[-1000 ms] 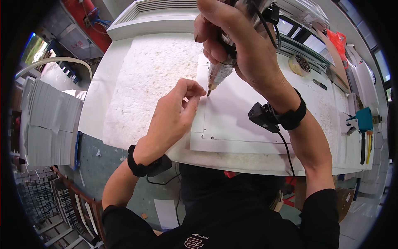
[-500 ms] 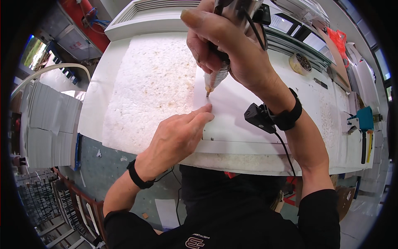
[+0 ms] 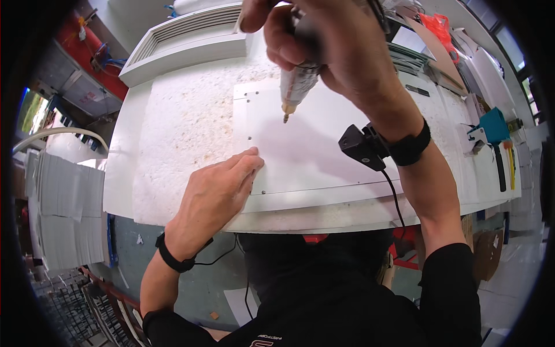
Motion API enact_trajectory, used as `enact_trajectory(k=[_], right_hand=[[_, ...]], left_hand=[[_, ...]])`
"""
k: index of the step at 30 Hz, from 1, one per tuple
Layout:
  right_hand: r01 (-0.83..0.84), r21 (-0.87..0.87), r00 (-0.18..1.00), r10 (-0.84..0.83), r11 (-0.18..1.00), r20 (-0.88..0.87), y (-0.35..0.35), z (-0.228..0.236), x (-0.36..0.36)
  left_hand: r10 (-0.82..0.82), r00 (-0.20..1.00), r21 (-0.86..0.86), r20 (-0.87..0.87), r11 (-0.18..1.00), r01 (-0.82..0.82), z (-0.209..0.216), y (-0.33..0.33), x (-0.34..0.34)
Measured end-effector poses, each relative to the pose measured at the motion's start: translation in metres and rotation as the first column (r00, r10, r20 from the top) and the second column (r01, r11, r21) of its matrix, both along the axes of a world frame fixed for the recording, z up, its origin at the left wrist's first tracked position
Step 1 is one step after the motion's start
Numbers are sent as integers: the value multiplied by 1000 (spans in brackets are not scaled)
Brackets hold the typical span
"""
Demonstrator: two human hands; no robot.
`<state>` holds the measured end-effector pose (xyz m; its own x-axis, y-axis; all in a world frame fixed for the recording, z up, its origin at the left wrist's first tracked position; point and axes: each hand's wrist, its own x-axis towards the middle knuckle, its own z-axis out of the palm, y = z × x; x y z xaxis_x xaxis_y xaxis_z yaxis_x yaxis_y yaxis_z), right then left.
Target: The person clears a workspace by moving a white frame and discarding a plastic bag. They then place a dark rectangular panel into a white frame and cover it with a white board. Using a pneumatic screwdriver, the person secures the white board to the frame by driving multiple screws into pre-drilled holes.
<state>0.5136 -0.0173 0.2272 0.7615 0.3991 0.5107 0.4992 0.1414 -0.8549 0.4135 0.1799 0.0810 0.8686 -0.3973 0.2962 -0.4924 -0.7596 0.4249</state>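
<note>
In my right hand (image 3: 352, 58) is a power screwdriver (image 3: 299, 81), its bit pointing down over a white panel (image 3: 312, 156) and apart from the panel's left edge. My fingers wrap round its dark body; a cable shows by the hand. My left hand (image 3: 219, 182) rests on the left edge of the panel, fingers stretched out and lying close together. Several small screws (image 3: 250, 137) sit along that edge, one of them just above my left fingertips. Whether anything lies under the left palm is hidden.
A white louvred frame (image 3: 191, 37) stands at the back left on a worn white foam sheet (image 3: 179, 133). To the right lie a teal-handled tool (image 3: 493, 124) and a black-handled one (image 3: 499, 168). Stacked white boards (image 3: 69, 202) stand left of the table.
My right hand has lifted the screwdriver's bit away from the panel's left edge, near my left fingertips. The view has shifted, and screws along that edge now show.
</note>
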Motion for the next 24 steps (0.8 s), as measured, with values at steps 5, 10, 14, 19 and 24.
enact_trajectory(k=[5, 10, 14, 19, 24], right_hand=[[269, 53, 963, -267, 962, -45, -99, 5, -2], [419, 207, 908, -399, 884, -132, -154, -16, -11], [415, 155, 904, -425, 896, 35, -197, -46, -7], [404, 241, 913, -404, 882, -53, -207, -55, -14], [374, 294, 925, -378, 880, -47, -208, -60, -13]], left_hand=[[-166, 984, -25, -68, 986, 165, 27, -67, 47], [-365, 931, -61, 15, 929, 365, 20, -138, 102], [-435, 899, 18, 55, 901, 434, 3, -170, 120], [-427, 904, 86, 14, 902, 424, -1, -183, 126], [-399, 916, 183, 46, 904, 385, -1, -188, 124]])
